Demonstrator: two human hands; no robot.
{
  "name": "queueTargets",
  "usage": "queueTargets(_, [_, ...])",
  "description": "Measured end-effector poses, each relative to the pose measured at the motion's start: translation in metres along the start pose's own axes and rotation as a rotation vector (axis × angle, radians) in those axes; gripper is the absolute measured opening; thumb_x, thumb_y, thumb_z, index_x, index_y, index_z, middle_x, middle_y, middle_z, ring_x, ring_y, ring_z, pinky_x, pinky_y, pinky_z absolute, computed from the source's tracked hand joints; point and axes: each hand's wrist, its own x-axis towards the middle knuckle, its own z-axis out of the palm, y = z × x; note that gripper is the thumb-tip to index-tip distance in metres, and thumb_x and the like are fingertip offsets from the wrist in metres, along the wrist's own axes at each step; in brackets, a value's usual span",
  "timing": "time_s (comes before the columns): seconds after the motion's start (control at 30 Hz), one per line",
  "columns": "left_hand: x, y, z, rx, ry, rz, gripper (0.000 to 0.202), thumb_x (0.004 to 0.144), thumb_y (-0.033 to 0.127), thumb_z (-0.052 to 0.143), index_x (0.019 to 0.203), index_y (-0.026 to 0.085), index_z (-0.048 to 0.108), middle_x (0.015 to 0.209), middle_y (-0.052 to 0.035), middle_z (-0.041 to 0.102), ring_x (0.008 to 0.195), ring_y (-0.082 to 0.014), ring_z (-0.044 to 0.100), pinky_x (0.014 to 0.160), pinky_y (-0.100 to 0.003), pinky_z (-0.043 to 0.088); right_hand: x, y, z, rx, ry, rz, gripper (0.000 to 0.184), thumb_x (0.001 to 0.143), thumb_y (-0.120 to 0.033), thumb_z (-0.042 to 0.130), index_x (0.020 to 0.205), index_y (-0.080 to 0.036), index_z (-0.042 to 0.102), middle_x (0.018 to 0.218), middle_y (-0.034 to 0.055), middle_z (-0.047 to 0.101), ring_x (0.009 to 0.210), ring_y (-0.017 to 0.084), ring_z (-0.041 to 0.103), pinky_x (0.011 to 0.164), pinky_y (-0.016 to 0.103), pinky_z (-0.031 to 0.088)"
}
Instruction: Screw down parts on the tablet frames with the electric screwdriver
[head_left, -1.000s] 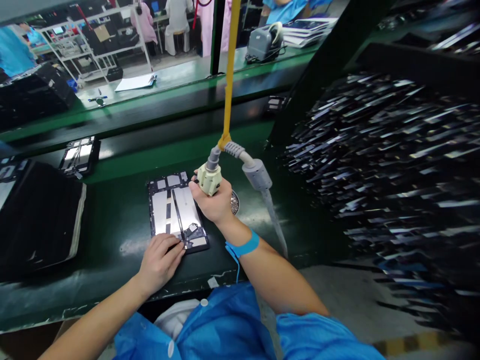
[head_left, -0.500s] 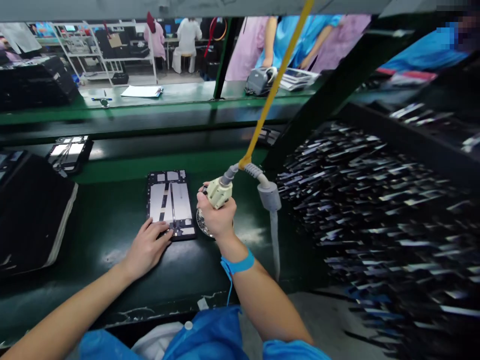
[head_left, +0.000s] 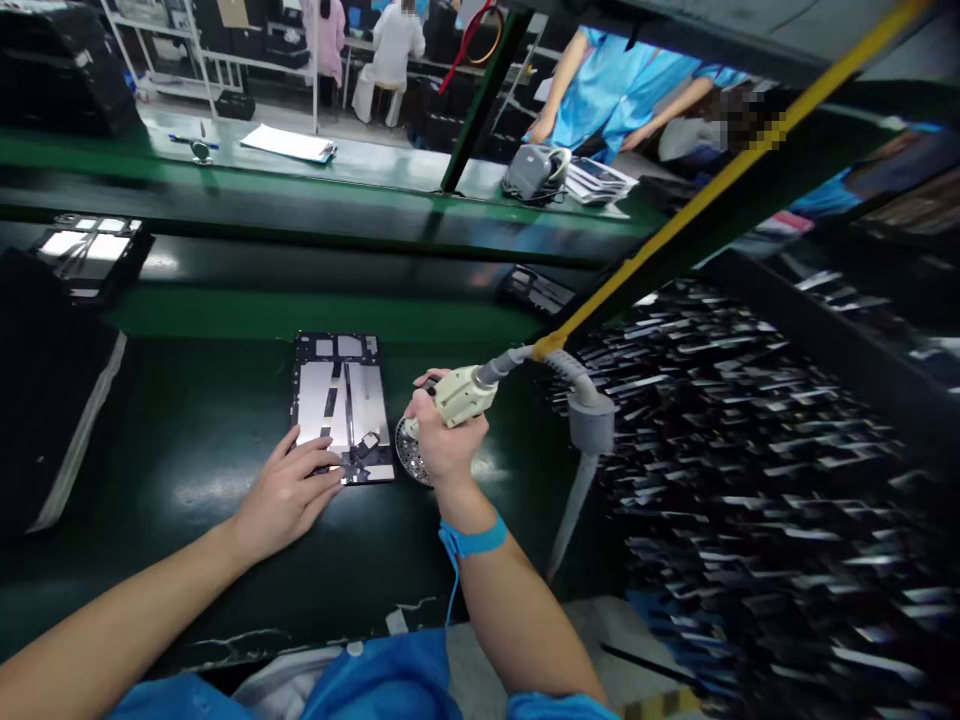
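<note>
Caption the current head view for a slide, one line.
At a green bench, the left hand touches an opened tablet-like device while the right hand grips a cream corded tool.

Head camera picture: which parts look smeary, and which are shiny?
Head view: the stack at far right smears into streaks; same view, pale glare spots the dark green tabletop; there, the opened device looks sharper than the stack.

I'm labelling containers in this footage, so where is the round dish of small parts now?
In the head view, the round dish sits on the green bench, just right of the opened tablet, partly hidden by the right hand.
</note>
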Motion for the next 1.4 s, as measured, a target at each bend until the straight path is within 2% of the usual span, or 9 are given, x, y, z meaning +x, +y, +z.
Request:
queueTargets(0.3, [-0.002, 0.000, -0.002, -0.016, -0.016, -0.015, 0.019, 0.100, 0.016, 0.060, 0.109, 0.022, 0.075, 0.117, -0.0067, 0.075, 0.127, -0.0270, 0.065, 0.120, -0.059, 0.038, -0.001, 0.000, 0.003, 0.012, 0.026, 0.018, 0.023, 0.083, -0.028, 0.075, 0.102, -0.018, 0.067, 0.082, 0.0006, 0.071, 0.052, 0.010, 0.061, 0.055, 0.027, 0.055])
queueTargets(0.5, [-0.004, 0.003, -0.002, 0.018, -0.029, -0.061, 0.020, 0.101, 0.017, 0.059, 0.109, 0.024, 0.075, 0.118, -0.0048, 0.075, 0.130, -0.0282, 0.062, 0.124, -0.069, 0.021, -0.001, 0.003, 0.003, -0.004, 0.021, 0.011, 0.025, 0.083, -0.027, 0.076, 0.105, -0.018, 0.067, 0.076, -0.0011, 0.069, 0.054, 0.011, 0.062, 0.059, 0.029, 0.056])
queueTargets(0.63, [-0.002, 0.002, 0.003, 0.001, -0.013, -0.072, 0.019, 0.100, 0.017, 0.060, 0.107, 0.024, 0.077, 0.117, -0.0054, 0.075, 0.129, -0.0276, 0.062, 0.123, -0.065, 0.026, 0.002, -0.007, 0.004, 0.001, 0.024, 0.006, 0.021, 0.083, -0.027, 0.074, 0.100, -0.017, 0.066, 0.080, 0.0006, 0.069, 0.052, 0.011, 0.061, 0.055, 0.028, 0.055])
queueTargets(0.77, [0.003, 0.001, 0.007, -0.016, 0.006, -0.099, 0.019, 0.100, 0.018, 0.061, 0.106, 0.024, 0.078, 0.114, -0.0067, 0.075, 0.127, -0.0281, 0.064, 0.122, -0.066, 0.026, -0.001, -0.026, 0.007, 0.062, 0.040, -0.041, 0.016, 0.086, -0.026, 0.071, 0.098, -0.018, 0.065, 0.083, -0.0002, 0.067, 0.049, 0.010, 0.061, 0.049, 0.026, 0.052])
queueTargets(0.9, [0.006, 0.000, 0.008, -0.048, -0.012, -0.109, 0.019, 0.101, 0.019, 0.060, 0.108, 0.023, 0.077, 0.113, -0.0069, 0.075, 0.128, -0.0276, 0.063, 0.122, -0.067, 0.026, -0.020, -0.041, 0.015, 0.218, -0.095, -0.028, 0.017, 0.089, -0.027, 0.068, 0.105, -0.023, 0.064, 0.092, -0.0008, 0.066, 0.050, 0.009, 0.063, 0.050, 0.026, 0.053])
queueTargets(1.07, [0.007, 0.000, 0.007, -0.053, -0.009, -0.103, 0.019, 0.102, 0.022, 0.058, 0.107, 0.023, 0.076, 0.113, -0.0064, 0.075, 0.128, -0.0272, 0.062, 0.122, -0.066, 0.026, -0.042, -0.043, 0.024, 0.273, -0.292, 0.035, 0.023, 0.090, -0.026, 0.069, 0.112, -0.026, 0.063, 0.099, 0.0003, 0.065, 0.055, 0.010, 0.065, 0.051, 0.027, 0.054])
queueTargets(1.23, [0.008, 0.001, 0.007, -0.062, -0.003, -0.101, 0.019, 0.103, 0.021, 0.057, 0.106, 0.023, 0.075, 0.112, -0.0062, 0.075, 0.127, -0.0274, 0.063, 0.121, -0.066, 0.026, -0.045, -0.039, 0.027, 0.286, -0.321, 0.070, 0.023, 0.090, -0.026, 0.070, 0.112, -0.026, 0.063, 0.100, 0.0001, 0.064, 0.056, 0.009, 0.065, 0.052, 0.027, 0.054])
queueTargets(1.4, [0.007, 0.000, 0.007, -0.067, -0.007, -0.104, 0.018, 0.103, 0.022, 0.057, 0.107, 0.023, 0.074, 0.113, -0.0055, 0.075, 0.128, -0.0275, 0.062, 0.120, -0.067, 0.027, -0.045, -0.038, 0.028, 0.276, -0.357, 0.080, 0.016, 0.090, -0.023, 0.069, 0.105, -0.024, 0.063, 0.090, -0.0024, 0.061, 0.055, 0.009, 0.063, 0.052, 0.026, 0.052])
